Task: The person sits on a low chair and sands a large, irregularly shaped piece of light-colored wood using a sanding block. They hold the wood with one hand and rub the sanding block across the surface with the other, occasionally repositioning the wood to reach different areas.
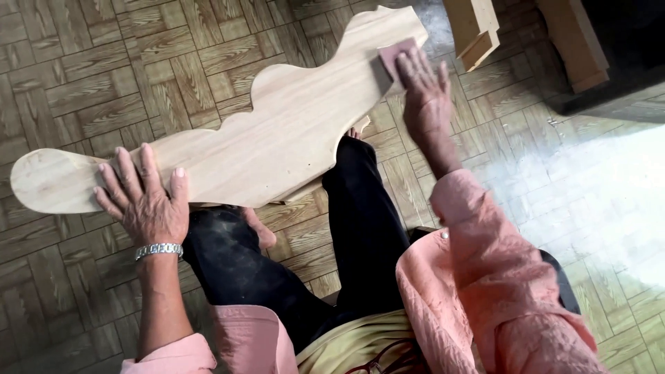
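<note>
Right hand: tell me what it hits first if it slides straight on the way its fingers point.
The right hand points up the board; past the sanding pad it probably just runs off the board's end.

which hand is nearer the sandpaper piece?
Right. The right hand presses flat on the sandpaper piece at the far end of the wavy-edged wooden board. The left hand lies flat on the board's opposite, rounded end, well apart from it.
</note>
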